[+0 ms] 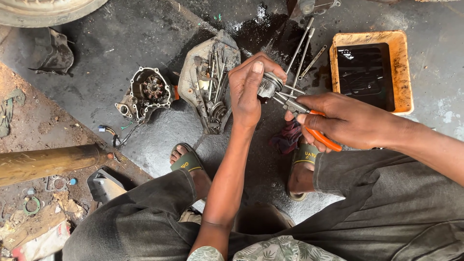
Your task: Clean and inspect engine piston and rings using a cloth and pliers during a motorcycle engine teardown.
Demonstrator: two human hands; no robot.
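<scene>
A squatting person's left hand (249, 89) grips a small round metal engine part (268, 86) above the oily floor (121, 38). The right hand (345, 121) closes orange-handled pliers (309, 123) on it; a steady pull seems best. Beyond lie an engine cover (209, 79) and an oil tray (369, 70).

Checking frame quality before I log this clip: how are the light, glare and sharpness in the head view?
Head view: soft, even daylight, shadows faint; wet sheen glares on the dark floor; left hand, metal part and orange-handled pliers in the right hand are sharp; edges bend slightly from the wide lens.
</scene>
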